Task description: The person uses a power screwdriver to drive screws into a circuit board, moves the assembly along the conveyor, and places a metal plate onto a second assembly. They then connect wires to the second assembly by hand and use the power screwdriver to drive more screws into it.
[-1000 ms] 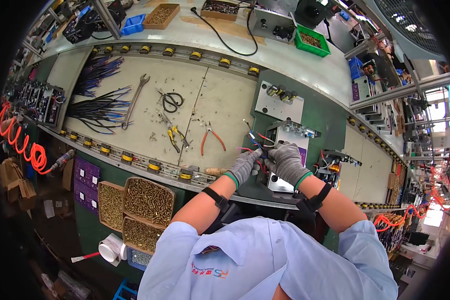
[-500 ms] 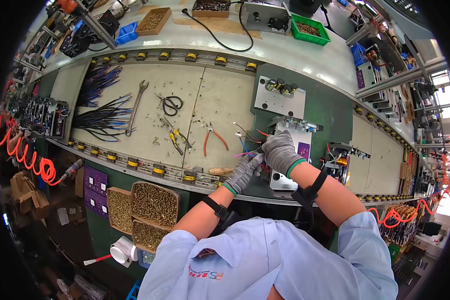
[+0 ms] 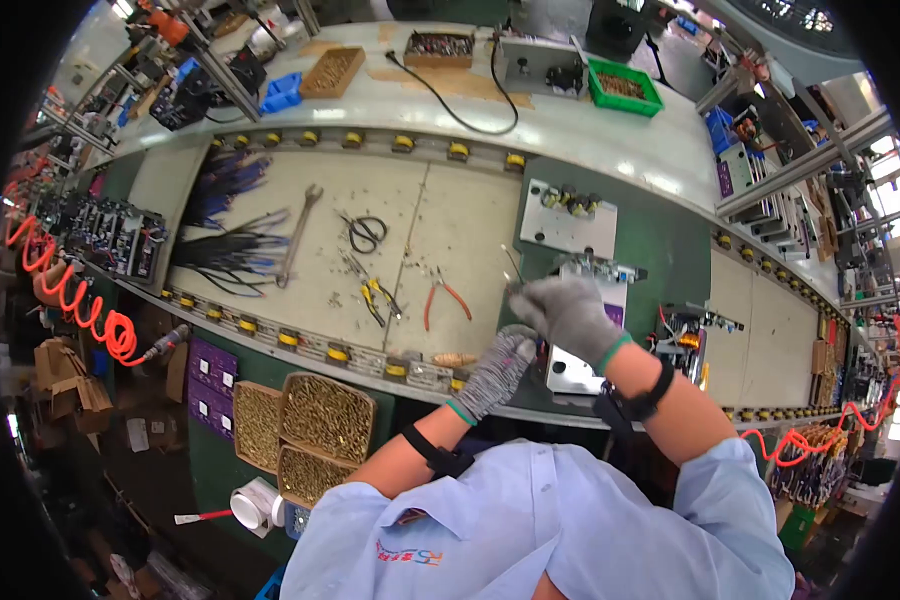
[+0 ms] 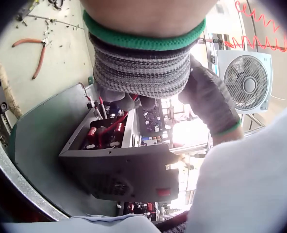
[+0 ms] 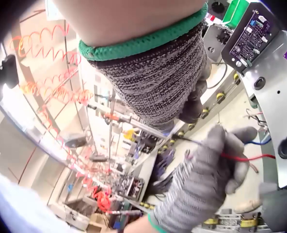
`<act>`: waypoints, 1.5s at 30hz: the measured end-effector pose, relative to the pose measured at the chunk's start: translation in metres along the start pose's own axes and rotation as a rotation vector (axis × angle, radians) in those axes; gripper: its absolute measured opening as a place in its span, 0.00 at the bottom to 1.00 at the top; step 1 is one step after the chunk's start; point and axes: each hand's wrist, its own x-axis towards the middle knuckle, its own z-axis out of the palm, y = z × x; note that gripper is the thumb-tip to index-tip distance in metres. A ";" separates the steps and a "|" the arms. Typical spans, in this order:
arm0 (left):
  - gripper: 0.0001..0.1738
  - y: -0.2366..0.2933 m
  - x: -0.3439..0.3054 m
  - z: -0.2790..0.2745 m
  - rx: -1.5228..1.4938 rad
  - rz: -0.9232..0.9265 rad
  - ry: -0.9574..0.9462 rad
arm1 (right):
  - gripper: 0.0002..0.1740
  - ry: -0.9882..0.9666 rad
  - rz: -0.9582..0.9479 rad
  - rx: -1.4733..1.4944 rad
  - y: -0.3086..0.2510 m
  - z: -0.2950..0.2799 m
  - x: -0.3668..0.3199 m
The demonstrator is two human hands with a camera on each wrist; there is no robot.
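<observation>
My left hand (image 3: 500,368), in a grey knit glove with a green cuff, pinches a red wire (image 5: 245,158) and a dark wire (image 5: 194,141) between thumb and fingers. Just to its right in the head view, my gloved right hand (image 3: 575,318) is blurred, fingers curled with the dark wire running to their tips. A blue wire (image 5: 260,142) shows behind the left fingers. These wires lead toward an open metal chassis (image 4: 119,170) below the hands, with red-sleeved parts (image 4: 117,131) inside it. A thin wire end (image 3: 511,260) sticks out beyond the right fingers.
Orange-handled pliers (image 3: 445,298), yellow-handled pliers (image 3: 378,298), black scissors (image 3: 367,234) and a wrench (image 3: 298,236) lie left on the bench. Bundled black wires (image 3: 232,250) lie farther left. Boxes of brass screws (image 3: 327,412) stand at the near side. A second metal plate (image 3: 568,222) lies beyond the chassis.
The right hand has moved left over the wires and is now blurred. The blue wire end seen between the hands half a second ago is now covered in the head view. The head view has shifted slightly.
</observation>
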 end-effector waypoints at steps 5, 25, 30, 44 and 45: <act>0.19 -0.024 0.025 0.009 0.497 0.218 -0.270 | 0.18 -0.085 -0.078 -0.289 -0.036 -0.003 -0.051; 0.16 0.013 0.033 0.004 0.665 0.035 -0.408 | 0.15 0.017 0.124 -0.045 0.025 0.054 -0.070; 0.18 0.055 0.017 -0.017 0.006 -0.302 -0.436 | 0.14 -0.183 0.019 -0.251 0.019 0.035 -0.074; 0.15 0.035 0.008 -0.019 0.075 -0.352 -0.426 | 0.25 -0.237 0.230 0.200 0.032 0.028 -0.086; 0.16 0.025 0.016 -0.024 0.172 -0.407 -0.440 | 0.26 -0.218 0.254 0.213 0.041 0.024 -0.090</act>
